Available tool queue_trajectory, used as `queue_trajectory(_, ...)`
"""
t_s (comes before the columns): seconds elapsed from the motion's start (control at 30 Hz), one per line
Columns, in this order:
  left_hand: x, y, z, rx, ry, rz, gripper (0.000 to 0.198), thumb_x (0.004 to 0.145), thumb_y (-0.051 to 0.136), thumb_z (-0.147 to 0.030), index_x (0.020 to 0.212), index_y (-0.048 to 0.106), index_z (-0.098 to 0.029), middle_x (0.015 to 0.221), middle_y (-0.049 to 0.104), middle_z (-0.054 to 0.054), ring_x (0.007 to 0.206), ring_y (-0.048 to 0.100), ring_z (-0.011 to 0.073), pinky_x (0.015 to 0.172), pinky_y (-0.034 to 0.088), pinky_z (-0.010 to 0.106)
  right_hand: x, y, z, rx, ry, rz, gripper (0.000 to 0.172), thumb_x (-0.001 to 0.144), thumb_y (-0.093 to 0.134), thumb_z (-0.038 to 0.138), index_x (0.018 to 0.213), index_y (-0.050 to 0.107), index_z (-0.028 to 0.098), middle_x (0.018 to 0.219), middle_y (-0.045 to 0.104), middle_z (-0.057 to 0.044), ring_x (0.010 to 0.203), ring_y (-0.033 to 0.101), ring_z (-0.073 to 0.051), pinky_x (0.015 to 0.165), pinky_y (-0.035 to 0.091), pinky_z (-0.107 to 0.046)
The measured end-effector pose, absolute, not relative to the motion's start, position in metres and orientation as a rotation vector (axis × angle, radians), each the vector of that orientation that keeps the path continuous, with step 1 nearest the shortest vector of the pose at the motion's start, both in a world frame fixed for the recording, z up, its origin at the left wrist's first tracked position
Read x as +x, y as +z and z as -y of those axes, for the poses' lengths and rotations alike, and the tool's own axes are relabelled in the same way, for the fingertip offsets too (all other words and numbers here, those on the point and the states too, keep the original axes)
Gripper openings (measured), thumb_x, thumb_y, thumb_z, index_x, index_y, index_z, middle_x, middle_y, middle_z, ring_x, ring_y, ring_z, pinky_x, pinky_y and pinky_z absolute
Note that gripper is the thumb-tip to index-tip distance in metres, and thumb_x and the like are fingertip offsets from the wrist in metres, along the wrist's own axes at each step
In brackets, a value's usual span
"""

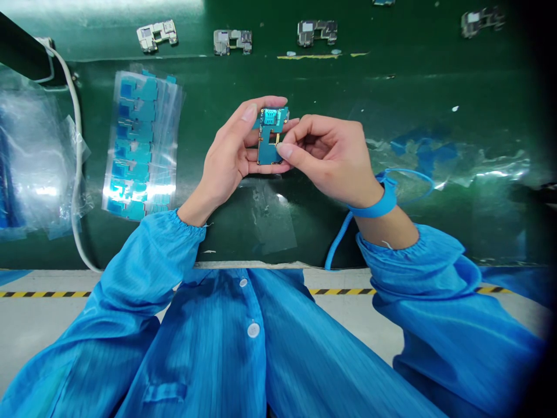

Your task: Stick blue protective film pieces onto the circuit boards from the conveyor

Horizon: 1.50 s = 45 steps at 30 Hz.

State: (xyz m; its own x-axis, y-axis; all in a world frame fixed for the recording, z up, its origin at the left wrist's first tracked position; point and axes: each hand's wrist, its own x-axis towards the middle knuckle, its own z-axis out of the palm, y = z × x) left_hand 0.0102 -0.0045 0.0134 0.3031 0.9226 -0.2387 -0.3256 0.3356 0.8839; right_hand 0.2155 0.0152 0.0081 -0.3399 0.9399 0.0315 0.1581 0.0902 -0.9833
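Left hand point(230, 145) grasps the circuit board point(265, 152) over the worktop point(195, 116), long axis running near-to-far; right hand point(333, 151) touches its right edge, pinching grip unconfirmed, cannot tell.

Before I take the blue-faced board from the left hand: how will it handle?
Likely stiff: the board looks flat and unbent in the left hand. Probably light: it's small, cradled by that hand's fingers. Possibly fragile: it has a cutout, leaving a narrower section.

Circuit boards point(267, 152) show an electronics workshop.
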Motion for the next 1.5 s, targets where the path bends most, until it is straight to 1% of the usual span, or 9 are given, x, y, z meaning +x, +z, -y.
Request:
queue_trajectory(0.17, 0.0111, 0.0151, 0.0045, 0.853, 0.991, -0.865, 0.048, 0.105, 0.062, -0.067, 0.137, 0.069, -0.032, 0.125, 0.086, 0.004, 0.114, 0.084, 0.0314, 0.101, 0.076, 0.048, 0.2156, 0.0081, -0.015, -1.091, 1.317, 1.628, 0.045, 0.089, 0.093, 0.066, 0.082, 0.073, 0.026, 0.1, 0.078, -0.008, 0.107, 0.075, -0.029, 0.089, 0.069, -0.045)
queue_trajectory(0.23, 0.0111, 0.015, 0.0046, 0.852, 0.987, -0.872, 0.048, 0.105, 0.061, -0.067, 0.137, 0.07, -0.033, 0.128, 0.085, 0.004, 0.116, 0.084, 0.0318, 0.102, 0.075, 0.049, 0.2155, 0.008, -0.015, -1.098, 1.322, 1.624, 0.046, 0.088, 0.094, 0.066, 0.082, 0.072, 0.026, 0.1, 0.077, -0.007, 0.108, 0.075, -0.03, 0.088, 0.069, -0.044)
queue_trajectory(0.33, 0.0105, 0.014, 0.0048, 0.85, 0.969, -0.886, 0.052, 0.104, 0.062, -0.07, 0.142, 0.069, -0.035, 0.133, 0.084, 0.003, 0.125, 0.082, 0.0338, 0.107, 0.074, 0.051, 0.2153, 0.0079, -0.0155, -1.103, 1.346, 1.604, 0.048, 0.086, 0.095, 0.068, 0.083, 0.072, 0.026, 0.1, 0.075, -0.007, 0.109, 0.074, -0.03, 0.087, 0.068, -0.043)
queue_trajectory(0.5, 0.0096, 0.012, 0.0045, 0.857, 0.964, -0.883, 0.059, 0.104, 0.062, -0.072, 0.148, 0.067, -0.034, 0.128, 0.085, 0.005, 0.131, 0.08, 0.0358, 0.11, 0.073, 0.053, 0.2144, 0.009, -0.0164, -1.103, 1.381, 1.582, 0.052, 0.082, 0.097, 0.07, 0.083, 0.071, 0.026, 0.097, 0.072, -0.007, 0.108, 0.073, -0.029, 0.086, 0.067, -0.042)
queue_trajectory(0.7, 0.0099, 0.0122, 0.0042, 0.845, 0.993, -0.849, 0.05, 0.105, 0.063, -0.065, 0.142, 0.07, -0.031, 0.131, 0.084, 0.006, 0.123, 0.083, 0.0356, 0.109, 0.073, 0.054, 0.2137, 0.0097, -0.0158, -1.094, 1.363, 1.591, 0.052, 0.083, 0.096, 0.071, 0.081, 0.071, 0.026, 0.096, 0.073, -0.007, 0.103, 0.073, -0.029, 0.087, 0.067, -0.045)
queue_trajectory(0.9, 0.01, 0.0125, 0.0048, 0.835, 0.972, -0.885, 0.051, 0.103, 0.064, -0.069, 0.141, 0.071, -0.037, 0.129, 0.085, 0.003, 0.132, 0.079, 0.0357, 0.111, 0.072, 0.053, 0.2142, 0.0091, -0.0155, -1.107, 1.359, 1.587, 0.049, 0.084, 0.096, 0.068, 0.082, 0.071, 0.026, 0.098, 0.074, -0.007, 0.107, 0.074, -0.03, 0.087, 0.068, -0.043)
queue_trajectory(1.1, 0.01, 0.0117, 0.0041, 0.854, 1.0, -0.861, 0.051, 0.104, 0.064, -0.066, 0.141, 0.07, -0.032, 0.13, 0.085, 0.006, 0.119, 0.084, 0.0336, 0.104, 0.075, 0.051, 0.2147, 0.0068, -0.0163, -1.081, 1.332, 1.599, 0.049, 0.085, 0.095, 0.068, 0.081, 0.072, 0.025, 0.098, 0.076, -0.007, 0.103, 0.074, -0.028, 0.088, 0.068, -0.044)
queue_trajectory(1.27, 0.0117, 0.0107, 0.0031, 0.869, 0.993, -0.907, 0.058, 0.101, 0.063, -0.07, 0.146, 0.07, -0.034, 0.125, 0.087, 0.006, 0.124, 0.083, 0.0345, 0.099, 0.076, 0.047, 0.2145, 0.0017, -0.017, -1.021, 1.291, 1.6, 0.05, 0.087, 0.093, 0.069, 0.081, 0.073, 0.024, 0.094, 0.076, -0.007, 0.103, 0.075, -0.027, 0.088, 0.068, -0.04)
queue_trajectory(1.5, 0.0125, 0.0124, 0.0042, 0.875, 0.99, -0.911, 0.062, 0.102, 0.061, -0.069, 0.152, 0.068, -0.033, 0.128, 0.087, 0.006, 0.124, 0.083, 0.0335, 0.099, 0.076, 0.044, 0.2137, 0.0018, -0.0175, -1.03, 1.296, 1.594, 0.047, 0.086, 0.096, 0.066, 0.08, 0.073, 0.025, 0.091, 0.076, -0.006, 0.106, 0.076, -0.029, 0.088, 0.068, -0.041)
